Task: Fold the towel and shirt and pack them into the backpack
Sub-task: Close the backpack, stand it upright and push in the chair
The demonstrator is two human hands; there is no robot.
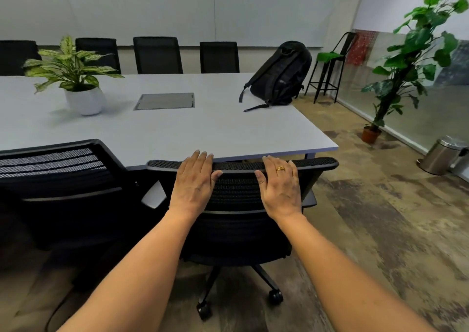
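A black backpack (280,74) stands upright at the far right corner of the white table (215,131), its straps trailing on the tabletop. No towel or shirt is in view. My left hand (194,183) and my right hand (279,185) both rest flat on the top edge of a black mesh office chair (238,194) in front of me, fingers straight and pointing toward the table. A gold ring sits on my right hand. Neither hand holds anything.
A potted plant (76,77) in a white pot and a grey cable hatch (165,101) sit on the table. A second black chair (63,179) stands at the left, several more behind the table. A green stool (330,65), tall plant (411,60) and steel bin (442,154) stand at right.
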